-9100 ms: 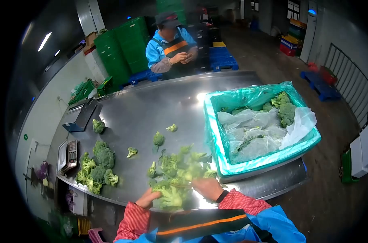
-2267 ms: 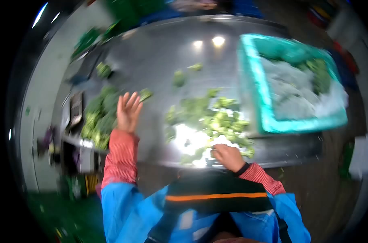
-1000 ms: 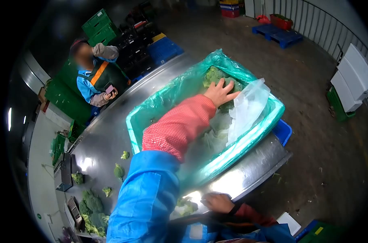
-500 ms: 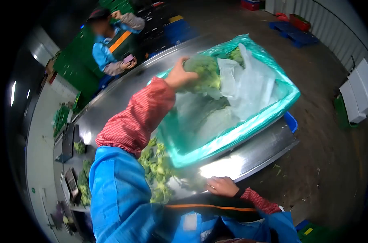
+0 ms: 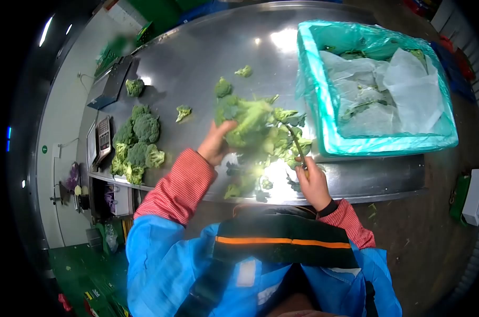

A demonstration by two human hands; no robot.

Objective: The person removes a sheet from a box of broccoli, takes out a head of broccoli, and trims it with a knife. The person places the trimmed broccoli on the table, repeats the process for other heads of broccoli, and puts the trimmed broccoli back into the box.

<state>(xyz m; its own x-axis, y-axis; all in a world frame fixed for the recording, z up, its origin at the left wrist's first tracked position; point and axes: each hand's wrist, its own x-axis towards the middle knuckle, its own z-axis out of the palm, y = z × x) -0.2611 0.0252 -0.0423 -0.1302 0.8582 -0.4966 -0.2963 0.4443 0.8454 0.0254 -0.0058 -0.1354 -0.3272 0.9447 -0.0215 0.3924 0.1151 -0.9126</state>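
My left hand (image 5: 216,141) grips a large broccoli head (image 5: 250,119) over the metal table, its outline partly blurred. Closed round the handle of a curved knife (image 5: 297,143), my right hand (image 5: 312,182) is just right of the broccoli. The blade points up toward the stem side. Cut broccoli pieces and leaves (image 5: 281,140) lie under and beside the knife. Small florets (image 5: 183,112) sit on the metal to the left and behind.
A crate lined with green plastic (image 5: 387,145) stands at the right of the metal table (image 5: 197,63), with white sheets (image 5: 413,87) inside. At the left are a broccoli pile (image 5: 139,137), a scale (image 5: 103,138) and a single head (image 5: 135,87).
The view has swung left and down. My left hand has moved from over the crate to the table, holding broccoli. The knife in my right hand now shows clearly. The other person is out of view.
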